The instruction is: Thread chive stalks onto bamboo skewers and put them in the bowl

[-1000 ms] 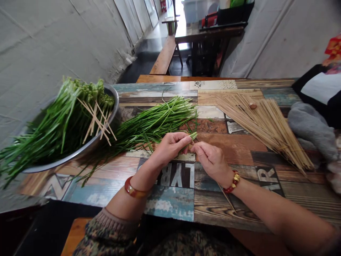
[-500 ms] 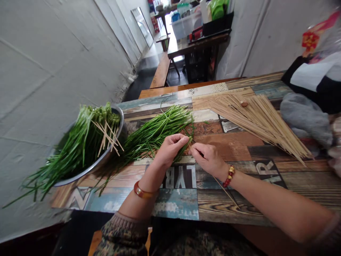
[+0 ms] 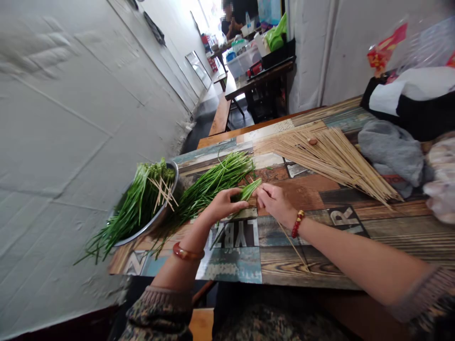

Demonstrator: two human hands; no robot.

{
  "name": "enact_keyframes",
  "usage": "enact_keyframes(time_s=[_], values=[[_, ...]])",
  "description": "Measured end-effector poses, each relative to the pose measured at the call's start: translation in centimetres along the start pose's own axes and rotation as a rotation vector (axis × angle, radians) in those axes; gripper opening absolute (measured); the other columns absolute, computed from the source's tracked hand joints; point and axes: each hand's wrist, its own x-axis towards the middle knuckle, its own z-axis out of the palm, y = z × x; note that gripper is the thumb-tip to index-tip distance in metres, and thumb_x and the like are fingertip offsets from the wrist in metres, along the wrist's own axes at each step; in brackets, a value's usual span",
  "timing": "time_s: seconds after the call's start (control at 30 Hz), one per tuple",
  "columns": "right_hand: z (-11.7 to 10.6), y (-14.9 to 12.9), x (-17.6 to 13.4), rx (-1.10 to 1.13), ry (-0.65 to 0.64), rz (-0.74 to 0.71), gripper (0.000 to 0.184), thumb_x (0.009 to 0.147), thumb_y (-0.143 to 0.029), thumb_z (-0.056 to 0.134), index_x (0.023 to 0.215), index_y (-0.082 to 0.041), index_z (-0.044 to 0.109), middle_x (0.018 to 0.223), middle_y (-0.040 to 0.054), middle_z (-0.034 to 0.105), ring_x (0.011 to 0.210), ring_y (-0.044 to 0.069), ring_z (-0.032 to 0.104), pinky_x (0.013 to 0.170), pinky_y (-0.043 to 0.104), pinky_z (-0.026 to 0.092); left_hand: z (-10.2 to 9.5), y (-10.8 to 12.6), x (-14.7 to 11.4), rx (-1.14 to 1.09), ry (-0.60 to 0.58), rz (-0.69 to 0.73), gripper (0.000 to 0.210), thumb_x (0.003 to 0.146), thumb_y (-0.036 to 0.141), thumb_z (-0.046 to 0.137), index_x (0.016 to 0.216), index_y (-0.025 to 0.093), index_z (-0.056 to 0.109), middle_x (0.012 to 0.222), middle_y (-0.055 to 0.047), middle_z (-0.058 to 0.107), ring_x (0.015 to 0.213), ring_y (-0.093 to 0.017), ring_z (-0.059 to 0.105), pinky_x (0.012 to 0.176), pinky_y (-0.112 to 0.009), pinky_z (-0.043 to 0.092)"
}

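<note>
While the left hand (image 3: 223, 204) pinches a small bunch of chives (image 3: 245, 192) near its cut end, the right hand (image 3: 272, 201) grips a bamboo skewer (image 3: 291, 244) just to the right of it. The bunch lies slanted, with its short end pointing far and right and its long leaves trailing near and left under the left hand. The skewer runs from the right fingers toward the near right, over the table (image 3: 320, 265), so its tip meets the bunch almost across the stems. Both hands nearly touch at the bunch. A loose pile of chives (image 3: 213, 182) lies left and far of the hands; a metal bowl (image 3: 161, 215) with more greens stands further left, and a fan of spare skewers (image 3: 334, 161) lies well apart on the far right.
</note>
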Motion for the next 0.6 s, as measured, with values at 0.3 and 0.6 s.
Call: enact_keyframes(time_s=[0.3, 0.6], values=[[-0.1, 0.6, 0.1, 0.053, -0.072, 0.081, 0.025, 0.088, -0.033, 0.038, 0.071, -0.019, 0.049, 0.050, -0.0046, 0.054, 0.036, 0.007, 0.043, 0.040, 0.018, 0.033, -3.5, -1.6, -4.0, 0.653, 0.109, -0.121, 0.041, 0.071, 0.049, 0.064, 0.095, 0.016, 0.069, 0.068, -0.002, 0.062, 0.059, -0.012, 0.050, 0.056, -0.023, 0.033], [-0.7, 0.4, 0.2, 0.316, -0.110, 0.252, 0.015, 0.076, -0.026, 0.047, 0.063, -0.019, 0.047, 0.048, -0.0055, 0.052, 0.033, 0.004, 0.037, 0.034, 0.016, 0.025, -6.7, -3.0, -5.9, 0.822, -0.015, -0.187, 0.040, 0.070, 0.039, 0.068, 0.105, 0.019, 0.067, 0.095, -0.007, 0.069, 0.083, -0.019, 0.062, 0.072, -0.026, 0.044]])
